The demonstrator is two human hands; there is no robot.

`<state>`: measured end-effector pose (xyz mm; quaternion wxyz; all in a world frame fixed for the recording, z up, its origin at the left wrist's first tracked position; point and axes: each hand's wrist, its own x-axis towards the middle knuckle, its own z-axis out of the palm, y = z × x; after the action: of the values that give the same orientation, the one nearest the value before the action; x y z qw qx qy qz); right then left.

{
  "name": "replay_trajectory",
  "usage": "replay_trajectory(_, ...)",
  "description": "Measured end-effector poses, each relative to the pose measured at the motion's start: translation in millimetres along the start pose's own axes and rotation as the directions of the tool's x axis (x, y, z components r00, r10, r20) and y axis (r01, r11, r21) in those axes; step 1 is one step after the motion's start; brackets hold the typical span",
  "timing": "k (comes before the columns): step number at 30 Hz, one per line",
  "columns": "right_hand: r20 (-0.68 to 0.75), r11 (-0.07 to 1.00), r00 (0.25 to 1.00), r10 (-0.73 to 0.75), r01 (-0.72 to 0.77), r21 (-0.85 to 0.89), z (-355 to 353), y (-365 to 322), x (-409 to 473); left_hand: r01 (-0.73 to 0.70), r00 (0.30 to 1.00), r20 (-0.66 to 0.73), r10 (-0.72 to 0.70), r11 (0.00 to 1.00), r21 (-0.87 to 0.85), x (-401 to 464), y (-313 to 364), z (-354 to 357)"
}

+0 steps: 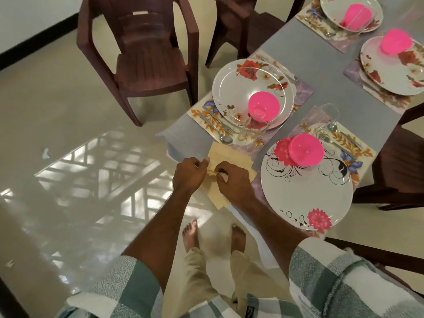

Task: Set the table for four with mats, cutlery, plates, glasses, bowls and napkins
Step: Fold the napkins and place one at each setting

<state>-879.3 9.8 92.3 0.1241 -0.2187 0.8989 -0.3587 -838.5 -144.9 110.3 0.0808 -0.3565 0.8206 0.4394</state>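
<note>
A stack of beige napkins (226, 158) lies at the near corner of the grey table (305, 53). My left hand (189, 174) and my right hand (234, 180) both pinch a napkin's folded edge above the stack. Several floral mats carry white floral plates, such as the near plate (307, 193) and the left plate (238, 88). A pink bowl (306, 150) stands upside down on the near plate and another pink bowl (263, 106) on the left plate. Cutlery (216, 125) lies on the left mat. A clear glass (251, 129) lies beside it, and another glass (329, 113) stands further right.
Two more place settings with pink bowls (395, 41) sit at the far right. Dark brown plastic chairs (146, 56) stand on the shiny tiled floor left of the table, and another chair (403, 161) is at the right edge. My bare feet are below the table corner.
</note>
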Motion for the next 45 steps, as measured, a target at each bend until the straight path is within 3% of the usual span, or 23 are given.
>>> replay_trajectory(4,0.038,0.996,0.999,0.003,-0.007,0.084,-4.5,-0.7,-7.8,0.041,0.997,0.064,-0.042,0.999,0.016,6.2,6.9,2.8)
replay_trajectory(10,-0.110,0.993,0.988,0.112,-0.116,-0.023,-32.3,16.0,15.9,-0.135,0.980,0.166,0.113,0.982,0.129,16.4,7.9,-2.1)
replay_trajectory(14,0.043,0.981,0.985,0.167,-0.162,-0.108,-39.6,16.5,29.9,-0.266,0.944,0.234,0.231,0.955,0.133,23.7,5.4,-5.1)
replay_trajectory(19,0.059,0.975,0.974,0.219,-0.217,-0.042,-43.8,21.9,36.8,-0.378,0.902,0.265,0.341,0.921,0.100,32.2,5.7,-11.8)
replay_trajectory(22,0.020,0.976,0.977,0.212,-0.213,0.041,-46.5,23.6,38.2,-0.379,0.899,0.274,0.341,0.920,0.097,39.2,5.3,-11.8)
replay_trajectory(31,-0.101,0.967,0.963,0.250,-0.243,0.079,-58.7,35.1,39.1,-0.304,0.928,0.281,0.245,0.933,0.191,51.5,4.6,-8.9)
replay_trajectory(40,-0.039,0.993,0.999,0.013,-0.018,-0.121,-63.3,31.9,27.3,-0.334,0.928,0.237,0.287,0.923,0.192,66.6,12.0,-13.7)
replay_trajectory(45,0.118,0.944,0.981,-0.151,0.179,-0.277,-57.8,24.8,10.0,-0.269,0.945,0.222,0.241,0.958,0.103,68.4,11.9,-16.1)
